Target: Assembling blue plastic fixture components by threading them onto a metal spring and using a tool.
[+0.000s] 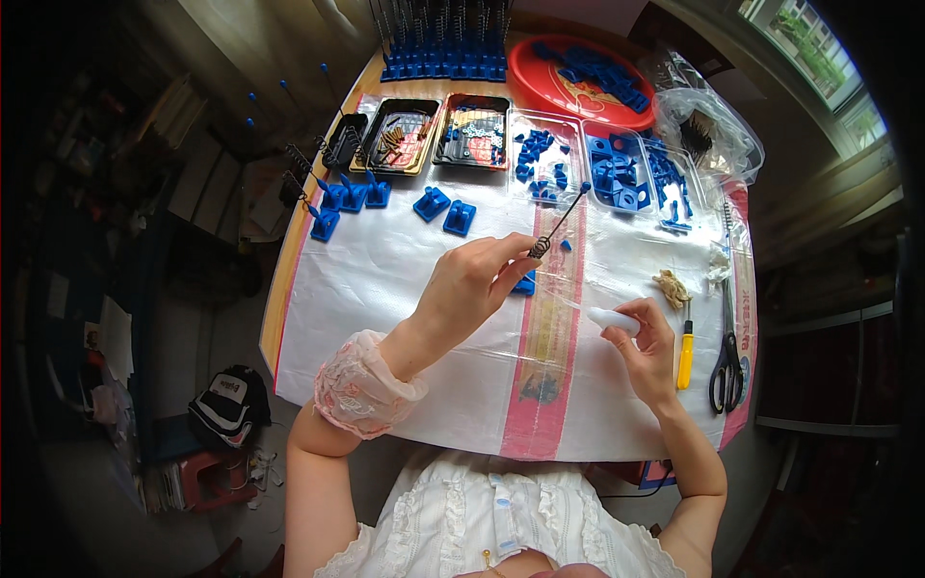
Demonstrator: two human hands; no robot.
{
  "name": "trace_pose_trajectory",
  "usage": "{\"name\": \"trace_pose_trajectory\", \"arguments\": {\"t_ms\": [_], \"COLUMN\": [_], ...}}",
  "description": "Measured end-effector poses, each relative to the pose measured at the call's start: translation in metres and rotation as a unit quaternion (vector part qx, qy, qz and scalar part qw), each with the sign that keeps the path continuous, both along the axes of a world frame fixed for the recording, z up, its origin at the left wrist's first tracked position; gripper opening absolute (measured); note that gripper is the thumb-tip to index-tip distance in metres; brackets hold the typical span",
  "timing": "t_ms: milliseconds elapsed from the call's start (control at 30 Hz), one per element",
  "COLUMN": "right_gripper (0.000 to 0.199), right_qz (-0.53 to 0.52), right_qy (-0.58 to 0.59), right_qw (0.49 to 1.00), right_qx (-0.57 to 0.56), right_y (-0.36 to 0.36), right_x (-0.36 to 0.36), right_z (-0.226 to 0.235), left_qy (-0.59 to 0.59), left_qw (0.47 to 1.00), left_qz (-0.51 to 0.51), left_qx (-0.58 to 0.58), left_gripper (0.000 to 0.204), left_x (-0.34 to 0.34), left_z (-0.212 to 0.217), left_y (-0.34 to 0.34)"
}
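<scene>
Left hand point(462, 284) pinches a coiled spring point(540, 248) with a blue-tipped rod point(565, 219) above the white-sheeted worktop point(371, 299); right hand point(649, 345) grasps what looks like a white bottle point(613, 319), near the yellow-handled tool point(685, 356)

right hand point(644, 337) left of screwdriver point(685, 356), scissors point(728, 371) | pieces point(533, 144) in trays point(472, 166) | bowl point(528, 91) behind trays

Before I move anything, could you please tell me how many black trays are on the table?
3: a narrow tray at the left, another tray beside it with brass-coloured parts, and a third tray right of that with small pieces.
</scene>
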State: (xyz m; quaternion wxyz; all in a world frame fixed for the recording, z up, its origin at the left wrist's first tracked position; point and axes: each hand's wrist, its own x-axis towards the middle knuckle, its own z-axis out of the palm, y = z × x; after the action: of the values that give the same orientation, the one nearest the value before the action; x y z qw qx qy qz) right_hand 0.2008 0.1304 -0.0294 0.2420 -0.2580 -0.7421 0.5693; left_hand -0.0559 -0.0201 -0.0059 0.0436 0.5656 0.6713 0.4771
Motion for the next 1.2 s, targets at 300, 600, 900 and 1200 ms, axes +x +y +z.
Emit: {"name": "trace_pose_trajectory", "arguments": {"t_ms": [300,600,900,1200], "right_gripper": [0.023,0.023,0.023,0.025], "right_qz": [-0.004,-0.004,-0.005,0.0], "right_qy": [-0.004,0.001,-0.003,-0.003], "right_qw": [1.0,1.0,1.0,1.0], "right_qx": [0.003,-0.001,-0.005,0.002], "right_y": [0.0011,0.0004,0.0008,0.0018], "right_x": [-0.0037,-0.0011,-0.0002,-0.0005], "right_z": [-0.0033,-0.0042,-0.0037,-0.006], "left_qy": [0.0,0.001,-0.005,-0.005], "left_qw": [1.0,1.0,1.0,1.0], "left_qz": [-0.002,0.001,-0.002,-0.006], "left_qx": [-0.02,-0.024,-0.022,-0.002], "left_gripper": [0.018,0.018,0.017,0.017], "left_x": [-0.0008,-0.0005,-0.0001,0.0], "left_z": [-0.0003,0.0006,0.0018,0.0009], "left_y": [0.0,-0.0002,0.0002,0.0007]}}
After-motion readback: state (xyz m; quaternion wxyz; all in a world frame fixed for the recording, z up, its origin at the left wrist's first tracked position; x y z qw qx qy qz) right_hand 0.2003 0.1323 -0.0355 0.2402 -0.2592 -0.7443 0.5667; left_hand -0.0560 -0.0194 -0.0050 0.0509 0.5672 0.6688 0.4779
